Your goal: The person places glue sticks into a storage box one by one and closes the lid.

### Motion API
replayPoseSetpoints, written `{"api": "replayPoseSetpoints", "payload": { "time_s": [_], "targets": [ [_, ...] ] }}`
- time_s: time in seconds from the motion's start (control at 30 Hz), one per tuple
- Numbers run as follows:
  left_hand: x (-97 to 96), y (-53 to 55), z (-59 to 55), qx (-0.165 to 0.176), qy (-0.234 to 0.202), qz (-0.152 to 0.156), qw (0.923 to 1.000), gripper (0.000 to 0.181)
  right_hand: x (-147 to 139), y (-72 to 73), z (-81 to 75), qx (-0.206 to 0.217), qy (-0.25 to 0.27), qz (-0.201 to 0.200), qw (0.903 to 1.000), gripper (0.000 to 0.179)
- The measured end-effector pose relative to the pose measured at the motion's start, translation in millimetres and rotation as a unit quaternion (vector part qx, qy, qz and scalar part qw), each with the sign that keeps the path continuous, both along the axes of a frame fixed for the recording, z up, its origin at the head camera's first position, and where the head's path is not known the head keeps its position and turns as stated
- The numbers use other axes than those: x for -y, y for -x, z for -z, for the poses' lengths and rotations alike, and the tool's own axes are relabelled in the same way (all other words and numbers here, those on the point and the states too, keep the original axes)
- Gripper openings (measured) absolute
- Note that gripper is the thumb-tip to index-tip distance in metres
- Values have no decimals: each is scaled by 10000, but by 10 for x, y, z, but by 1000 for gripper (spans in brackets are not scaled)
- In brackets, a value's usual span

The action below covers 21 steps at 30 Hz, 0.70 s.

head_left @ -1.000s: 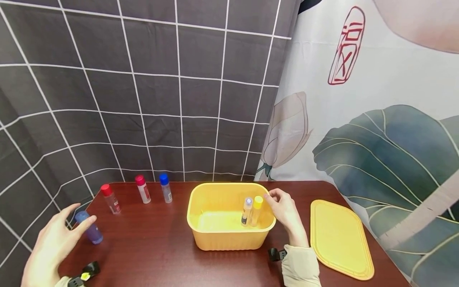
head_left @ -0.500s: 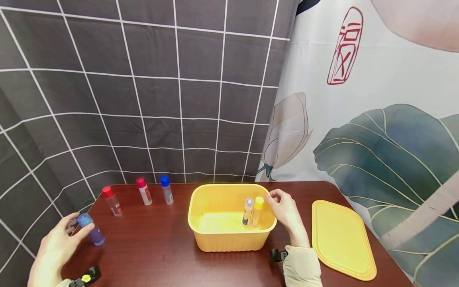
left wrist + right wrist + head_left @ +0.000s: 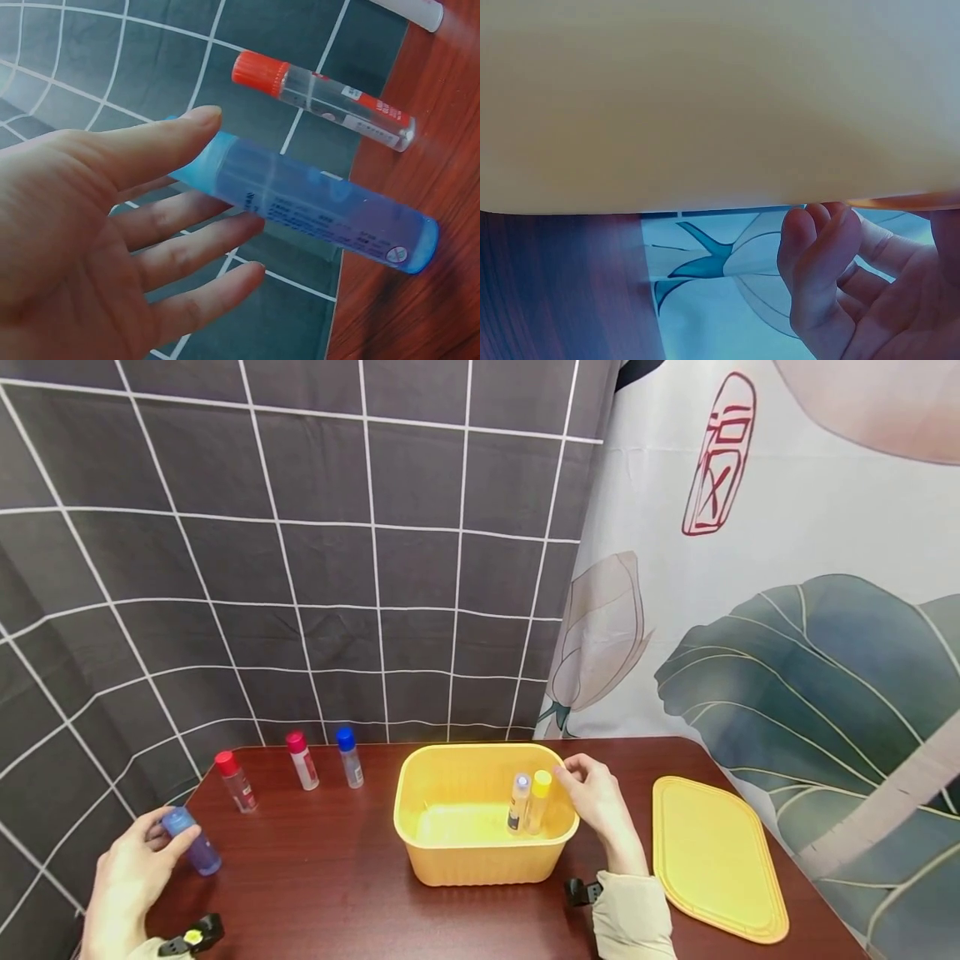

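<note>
At the table's left end my left hand (image 3: 142,864) pinches a translucent blue glue stick (image 3: 200,853) by its lighter blue cap. In the left wrist view the thumb lies over the cap (image 3: 202,166) with fingers behind, while the other fingers stay spread out. The stick stands slightly tilted in the head view. A yellow plastic box (image 3: 487,864) sits mid-table without its lid. My right hand (image 3: 596,797) pinches its right rim between thumb and fingers. Inside, towards the right, stand a clear stick with a pale purple cap (image 3: 518,802) and a yellow-capped one (image 3: 537,802).
Behind the left hand stands a red-capped clear tube (image 3: 236,783). Further back are a red-capped white tube (image 3: 302,762) and a blue-capped clear tube (image 3: 349,758). A flat yellow lid (image 3: 720,856) lies at right. Hanging cloth (image 3: 420,560) lines the back of the table (image 3: 322,893).
My left hand has moved in towards the blue glue stick and its thumb and fingers have closed on the cap. My right hand stays on the box rim.
</note>
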<state>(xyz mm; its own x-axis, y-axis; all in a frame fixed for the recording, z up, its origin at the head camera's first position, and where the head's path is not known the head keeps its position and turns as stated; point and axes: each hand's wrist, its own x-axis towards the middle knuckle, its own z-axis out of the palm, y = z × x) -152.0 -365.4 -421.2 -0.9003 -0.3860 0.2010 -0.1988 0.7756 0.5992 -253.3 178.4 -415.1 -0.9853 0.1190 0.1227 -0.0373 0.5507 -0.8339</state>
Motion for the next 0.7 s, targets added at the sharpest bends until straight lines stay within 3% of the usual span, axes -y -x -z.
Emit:
{"api": "replayPoseSetpoints", "payload": {
  "time_s": [0.33, 0.7],
  "targets": [
    [-66, 48, 32, -385, -149, -369, 9985, 46, 4, -5, -11, -14, -93, 0, 10000, 19],
    [-110, 78, 13, -200, -389, -494, 9978, 44, 6, -6, -18, 27, -45, 11, 10000, 19]
  ]
}}
